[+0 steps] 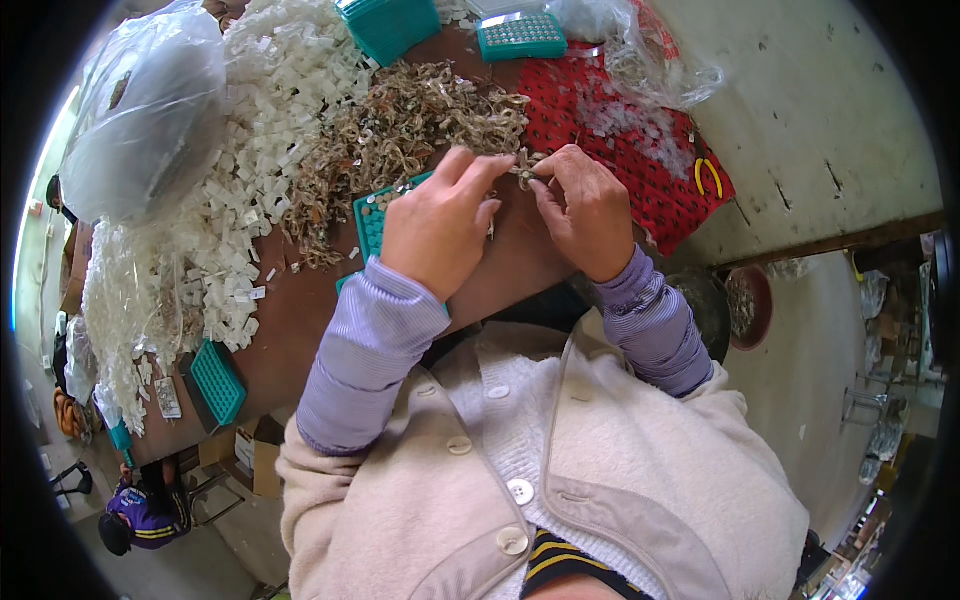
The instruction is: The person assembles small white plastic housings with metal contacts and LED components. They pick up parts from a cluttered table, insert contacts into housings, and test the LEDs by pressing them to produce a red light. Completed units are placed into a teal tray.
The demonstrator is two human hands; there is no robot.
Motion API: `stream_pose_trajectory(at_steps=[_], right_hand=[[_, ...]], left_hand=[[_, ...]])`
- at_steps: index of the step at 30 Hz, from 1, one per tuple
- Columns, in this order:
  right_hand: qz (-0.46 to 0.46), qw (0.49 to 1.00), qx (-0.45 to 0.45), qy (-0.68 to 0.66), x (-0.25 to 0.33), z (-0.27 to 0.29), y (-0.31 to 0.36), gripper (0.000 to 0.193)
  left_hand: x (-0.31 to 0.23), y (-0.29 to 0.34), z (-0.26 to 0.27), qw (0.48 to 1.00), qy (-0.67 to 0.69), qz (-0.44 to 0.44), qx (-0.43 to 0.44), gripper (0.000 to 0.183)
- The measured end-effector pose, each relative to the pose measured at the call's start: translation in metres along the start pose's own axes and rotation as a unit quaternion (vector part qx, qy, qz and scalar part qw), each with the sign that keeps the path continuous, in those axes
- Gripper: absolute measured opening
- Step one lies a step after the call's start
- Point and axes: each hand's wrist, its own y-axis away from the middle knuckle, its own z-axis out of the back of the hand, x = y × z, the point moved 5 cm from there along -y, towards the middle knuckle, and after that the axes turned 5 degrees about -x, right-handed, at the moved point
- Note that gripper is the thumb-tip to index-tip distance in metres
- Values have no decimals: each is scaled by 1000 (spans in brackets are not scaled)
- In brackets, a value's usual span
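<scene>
Soft, even daylight falls on my hands (510,215), casting faint shadows beneath them; glare whitens the plastic bag (150,100) far to their left, and fisheye bending darkens the rim.

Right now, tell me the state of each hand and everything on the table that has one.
left hand: pinching a small metal piece
right hand: pinching the same piece
teal tray: partly hidden under the left hand
yellow-handled pliers: lying untouched on the red cloth
clear plastic bag: full, bulging

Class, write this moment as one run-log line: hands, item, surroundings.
left hand: pinching small metal piece | right hand: pinching same piece | below: teal tray | behind: brownish parts heap | left: white parts pile
</scene>
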Motion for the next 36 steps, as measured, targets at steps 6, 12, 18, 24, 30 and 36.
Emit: stream_pose_trajectory(at_steps=[6,12,18,24,30,36], right_hand=[[-118,953,-33,-277,5,3,-10,44],[-24,970,-87,-224,9,14,-30,61],[1,938,-24,-345,32,-29,-48,37],[16,941,51,-335,39,-58,-18,9],[56,951,56,-299,47,-49,-15,7],[127,969,54,-204,76,-45,-3,17]], left_hand=[[11,-32,-18,999,17,-29,-35,21],[29,-42,9,931,331,94,-118,8],[44,5,13,804,536,250,-58,16],[81,71,2,797,508,319,-72,12],[86,94,12,778,519,349,-56,12],[56,95,23,921,296,222,-121,27]])
